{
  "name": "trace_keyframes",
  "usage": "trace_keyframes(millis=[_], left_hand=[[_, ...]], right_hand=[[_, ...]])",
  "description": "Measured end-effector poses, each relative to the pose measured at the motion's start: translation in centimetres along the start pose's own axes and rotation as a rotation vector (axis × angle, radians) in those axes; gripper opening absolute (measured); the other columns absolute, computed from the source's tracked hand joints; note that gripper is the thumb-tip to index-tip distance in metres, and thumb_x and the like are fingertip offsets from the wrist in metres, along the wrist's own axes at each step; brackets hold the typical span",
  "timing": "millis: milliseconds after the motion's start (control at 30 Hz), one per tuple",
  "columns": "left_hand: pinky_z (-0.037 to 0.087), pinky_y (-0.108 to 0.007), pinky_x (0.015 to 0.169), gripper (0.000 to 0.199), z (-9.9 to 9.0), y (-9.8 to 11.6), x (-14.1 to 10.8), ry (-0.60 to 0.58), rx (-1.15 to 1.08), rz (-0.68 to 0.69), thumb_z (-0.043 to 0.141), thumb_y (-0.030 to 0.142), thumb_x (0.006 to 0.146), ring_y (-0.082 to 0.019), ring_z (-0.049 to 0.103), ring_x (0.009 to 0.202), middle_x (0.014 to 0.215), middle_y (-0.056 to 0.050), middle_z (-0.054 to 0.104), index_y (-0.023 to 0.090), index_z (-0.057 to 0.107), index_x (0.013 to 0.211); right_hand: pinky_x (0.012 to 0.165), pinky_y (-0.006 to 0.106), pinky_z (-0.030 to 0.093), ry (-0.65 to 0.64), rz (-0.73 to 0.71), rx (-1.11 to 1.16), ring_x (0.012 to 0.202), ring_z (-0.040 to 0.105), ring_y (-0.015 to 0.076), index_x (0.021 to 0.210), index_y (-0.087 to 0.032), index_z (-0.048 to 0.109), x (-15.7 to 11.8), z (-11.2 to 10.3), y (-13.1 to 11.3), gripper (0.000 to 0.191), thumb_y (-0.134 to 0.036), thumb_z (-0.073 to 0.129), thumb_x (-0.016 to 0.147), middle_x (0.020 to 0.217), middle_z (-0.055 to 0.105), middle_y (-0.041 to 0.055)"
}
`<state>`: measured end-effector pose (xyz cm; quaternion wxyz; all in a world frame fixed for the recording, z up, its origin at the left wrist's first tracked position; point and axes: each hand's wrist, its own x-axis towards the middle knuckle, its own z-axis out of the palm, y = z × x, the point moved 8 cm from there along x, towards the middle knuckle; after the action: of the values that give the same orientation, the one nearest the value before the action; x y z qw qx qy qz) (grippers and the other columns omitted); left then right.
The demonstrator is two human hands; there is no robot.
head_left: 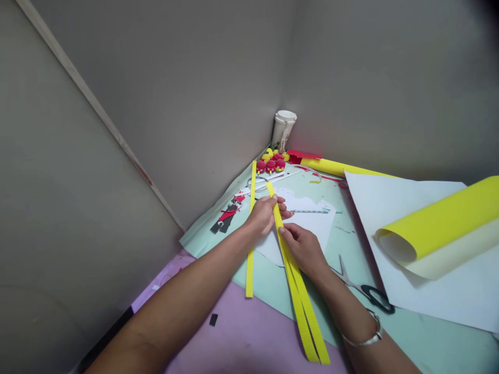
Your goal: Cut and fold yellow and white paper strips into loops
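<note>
Long yellow corrugated paper strips (pixel 298 291) run between my two hands, overlapped near the top and spread apart at the lower end. My left hand (pixel 265 214) pinches them close to their upper end, thumb on top. Just below, my right hand (pixel 303 244) grips the same strips between thumb and fingers. Another yellow strip (pixel 250 275) lies on the table, passing behind my left hand. Under the hands is a white paper sheet (pixel 319 228), with a blue patterned pencil (pixel 310 211) on it. Scissors (pixel 362 288) with dark handles rest open beside my right forearm.
A rolled yellow corrugated sheet (pixel 448 223) sits on white paper (pixel 448 306) at right. Toward the corner are a white lidded cup (pixel 284 127), several red and yellow small round figures (pixel 270 165) and another yellow roll (pixel 343 168). Black and red scraps (pixel 226 218) lie left. Grey walls enclose the table.
</note>
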<state>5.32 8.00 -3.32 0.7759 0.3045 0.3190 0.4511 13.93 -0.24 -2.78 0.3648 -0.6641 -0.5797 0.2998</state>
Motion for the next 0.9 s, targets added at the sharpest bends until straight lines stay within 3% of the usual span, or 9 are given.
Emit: trace_keyframes(millis=[333,633,900], left_hand=[[0.055,-0.035,0.071,0.021,0.0,0.2,-0.2,0.03,-0.016,-0.005,0.042,0.018,0.096,-0.01,0.048,0.05,0.063,0.0,0.05,0.014,0.053,0.079],[0.049,-0.027,0.059,0.018,0.2,0.1,-0.1,-0.003,-0.045,-0.012,0.042,0.018,0.096,-0.008,0.043,0.047,0.062,0.001,0.046,0.014,0.051,0.081],[0.055,-0.034,0.074,0.02,-0.1,-0.1,0.1,0.007,-0.05,0.001,0.043,0.019,0.095,-0.011,0.054,0.055,0.067,-0.003,0.055,0.014,0.052,0.078]], right_hand=[[0.076,0.031,0.04,0.008,-0.153,-0.228,0.084,0.062,0.0223,0.096,-0.022,0.066,-1.0,0.9,-1.9,0.035,-0.034,0.033,0.096,0.093,0.07,0.0073],[0.068,0.03,0.04,0.006,0.015,0.027,0.076,0.06,0.0213,0.085,-0.023,0.067,-0.4,0.4,-0.1,0.03,-0.042,0.045,0.089,0.08,0.07,0.0015],[0.06,0.028,0.036,-0.026,0.079,0.145,0.066,0.053,0.019,0.081,-0.022,0.068,-0.3,0.7,0.3,0.03,-0.046,0.051,0.085,0.072,0.066,0.0006]])
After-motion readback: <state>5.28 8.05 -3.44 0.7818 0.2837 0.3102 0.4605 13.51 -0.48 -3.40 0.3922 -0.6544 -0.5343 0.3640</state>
